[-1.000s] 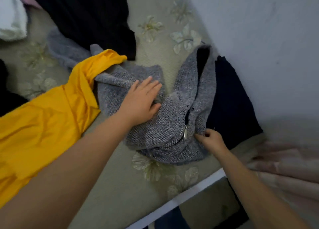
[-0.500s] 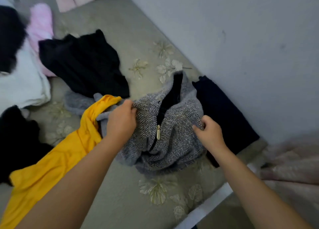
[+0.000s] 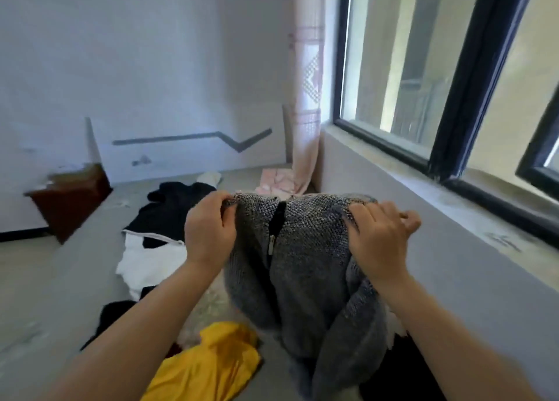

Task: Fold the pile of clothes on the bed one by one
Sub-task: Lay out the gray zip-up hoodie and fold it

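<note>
A grey knit zip sweater [image 3: 305, 273] hangs in the air in front of me, zipper facing me and partly undone at the neck. My left hand [image 3: 210, 228] grips its top left edge. My right hand [image 3: 378, 237] grips its top right edge, with a few fingers loose. The sweater's lower part and sleeves droop onto the bed. Below it lies a yellow garment [image 3: 208, 367]. Further along the bed sit a black garment [image 3: 172, 210], a white one [image 3: 148, 261] and a folded pink one [image 3: 278, 183].
The bed [image 3: 60, 294] runs along a grey wall [image 3: 453, 279] under a dark-framed window [image 3: 472, 83] on the right. A pink curtain [image 3: 307, 104] hangs in the corner. A brown wooden nightstand [image 3: 69, 201] stands to the left of the bed.
Both hands have lifted the grey sweater up off the bed by its shoulders. My view has swung up from the bed to the room and window.
</note>
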